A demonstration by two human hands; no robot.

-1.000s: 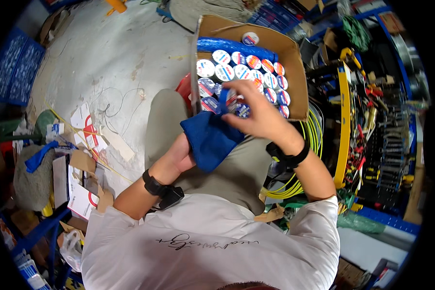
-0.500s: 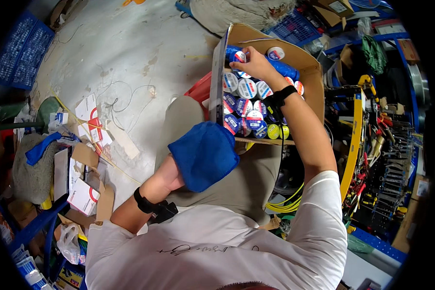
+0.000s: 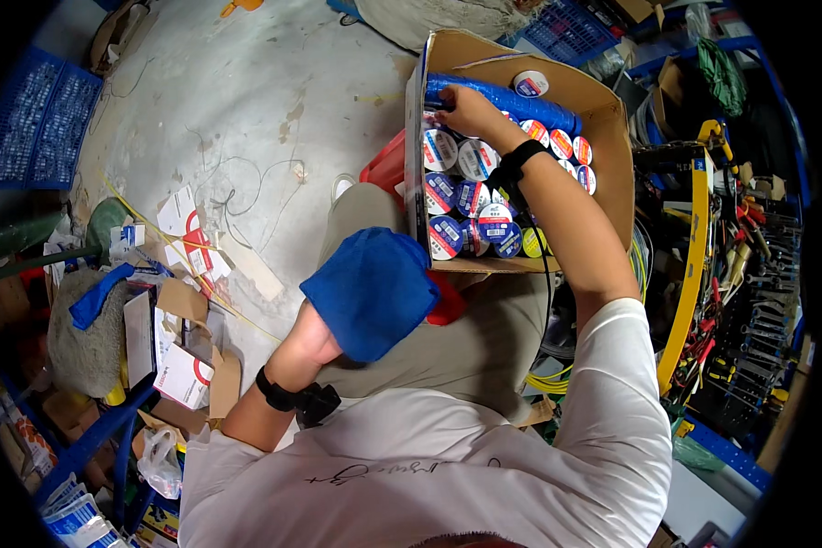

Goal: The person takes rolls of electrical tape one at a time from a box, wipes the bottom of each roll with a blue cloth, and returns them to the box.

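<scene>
Your right hand [image 3: 470, 114] reaches into the open cardboard box [image 3: 616, 183], over its far left corner, with the fingers bent downward beside a long cylinder [image 3: 553, 114] in glossy, wrinkled blue film. Whether those fingertips pinch anything, you can't tell from this angle. Your left hand [image 3: 315, 336] is outside the box, off its near left corner, mostly hidden by a soft, matte blue cloth [image 3: 370, 292] draped over it (only the heel of the hand and the wrist show), so the grip of its fingers can't be told either.

The short, round rolls [image 3: 476, 159] stand packed in the box, flat ends up, their labels smooth and mostly white or dark blue; a yellow one [image 3: 532, 242] sits at the box's near edge. Another roll [image 3: 531, 84] lies beyond the film-wrapped cylinder, by the box's far wall. A red, hard-looking object [image 3: 388, 164] is just left of the box.
</scene>
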